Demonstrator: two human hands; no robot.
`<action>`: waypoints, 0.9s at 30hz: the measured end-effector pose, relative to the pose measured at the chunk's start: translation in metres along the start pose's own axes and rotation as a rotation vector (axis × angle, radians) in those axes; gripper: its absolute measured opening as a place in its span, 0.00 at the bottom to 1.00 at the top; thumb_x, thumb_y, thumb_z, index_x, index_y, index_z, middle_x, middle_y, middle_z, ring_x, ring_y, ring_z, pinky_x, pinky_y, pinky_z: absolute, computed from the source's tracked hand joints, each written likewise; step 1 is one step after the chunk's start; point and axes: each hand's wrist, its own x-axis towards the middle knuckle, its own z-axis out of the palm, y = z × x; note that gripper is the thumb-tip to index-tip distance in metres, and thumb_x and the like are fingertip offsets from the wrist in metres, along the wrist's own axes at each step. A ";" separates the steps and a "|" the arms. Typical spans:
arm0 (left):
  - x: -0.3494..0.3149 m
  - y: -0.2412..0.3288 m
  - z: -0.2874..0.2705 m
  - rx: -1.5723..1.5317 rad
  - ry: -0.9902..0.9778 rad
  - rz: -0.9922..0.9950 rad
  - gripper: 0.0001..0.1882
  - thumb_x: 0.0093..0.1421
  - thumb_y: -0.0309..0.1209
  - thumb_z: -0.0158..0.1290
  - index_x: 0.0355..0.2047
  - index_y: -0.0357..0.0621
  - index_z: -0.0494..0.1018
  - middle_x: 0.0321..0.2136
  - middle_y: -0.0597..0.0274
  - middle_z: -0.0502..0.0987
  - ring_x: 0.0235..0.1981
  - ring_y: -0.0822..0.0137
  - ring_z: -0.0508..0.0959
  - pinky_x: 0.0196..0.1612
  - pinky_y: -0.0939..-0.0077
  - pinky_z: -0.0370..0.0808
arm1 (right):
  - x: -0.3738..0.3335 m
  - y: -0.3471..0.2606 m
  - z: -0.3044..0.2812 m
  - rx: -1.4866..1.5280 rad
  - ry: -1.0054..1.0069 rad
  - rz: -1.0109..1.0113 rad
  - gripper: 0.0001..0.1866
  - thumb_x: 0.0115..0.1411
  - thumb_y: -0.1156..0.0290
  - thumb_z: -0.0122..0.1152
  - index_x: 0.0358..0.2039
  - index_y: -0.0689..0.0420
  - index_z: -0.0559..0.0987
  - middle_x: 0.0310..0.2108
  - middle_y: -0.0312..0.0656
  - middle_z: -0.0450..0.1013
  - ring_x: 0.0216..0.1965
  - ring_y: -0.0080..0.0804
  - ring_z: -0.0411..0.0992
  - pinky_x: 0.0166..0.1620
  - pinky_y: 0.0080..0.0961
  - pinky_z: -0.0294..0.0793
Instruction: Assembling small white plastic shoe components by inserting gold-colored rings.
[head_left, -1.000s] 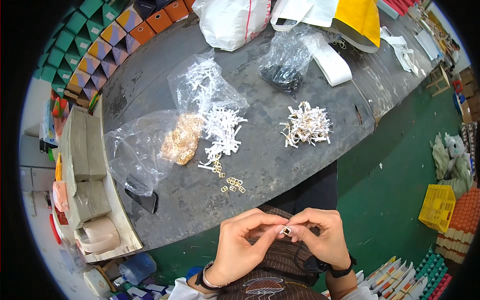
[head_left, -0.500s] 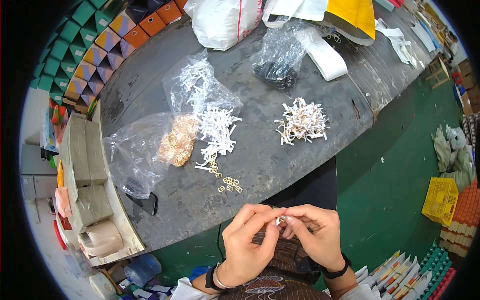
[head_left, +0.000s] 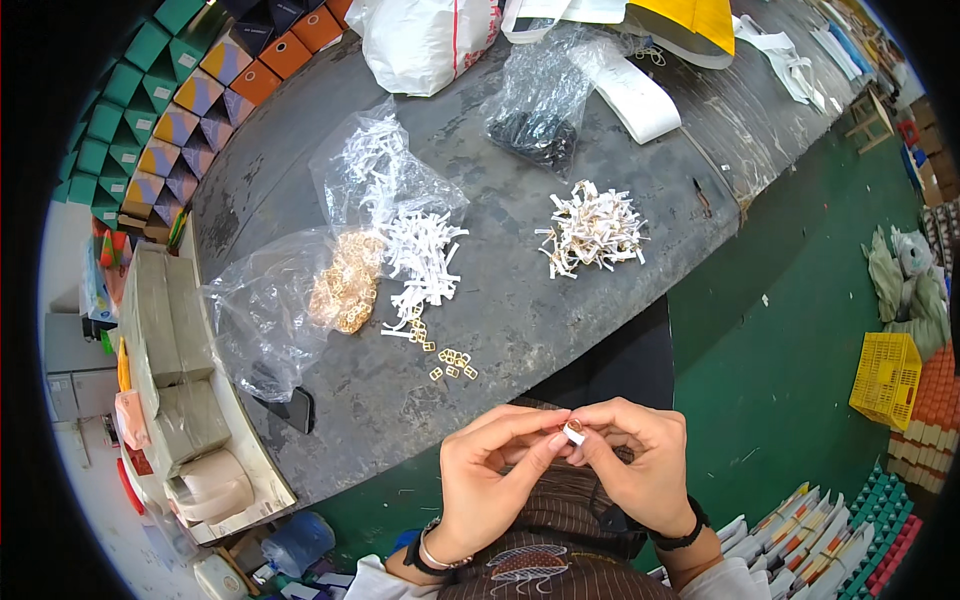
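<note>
My left hand (head_left: pixel 492 470) and my right hand (head_left: pixel 640 465) meet close to my body, below the near edge of the dark worktable (head_left: pixel 520 330). Together their fingertips pinch a small white strip with a gold buckle (head_left: pixel 575 432). Just beyond my hands, a few loose gold buckles (head_left: pixel 452 362) lie on the table. Behind them sits a pile of white strips (head_left: pixel 420 255) spilling from a clear bag, beside a clear bag of gold buckles (head_left: pixel 345 285). A heap of white strips fitted with buckles (head_left: pixel 592 230) lies to the right.
A clear bag of black parts (head_left: pixel 530 130) and a white sack (head_left: pixel 425 40) sit at the back. Coloured boxes (head_left: pixel 180 110) line the left rim. A phone (head_left: pixel 295 408) lies near the table edge. A yellow crate (head_left: pixel 885 380) stands on the green floor.
My hands have stayed together on the small piece, with the fingers shifting slightly around it. The view has tilted a little.
</note>
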 end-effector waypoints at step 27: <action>0.006 -0.001 -0.017 -0.089 -0.083 -0.118 0.12 0.54 0.13 0.57 0.40 0.30 0.77 0.37 0.54 0.77 0.39 0.68 0.80 0.45 0.80 0.79 | 0.001 -0.012 -0.001 -0.209 -0.031 -0.079 0.06 0.54 0.84 0.61 0.34 0.67 0.78 0.32 0.47 0.79 0.34 0.30 0.80 0.36 0.20 0.81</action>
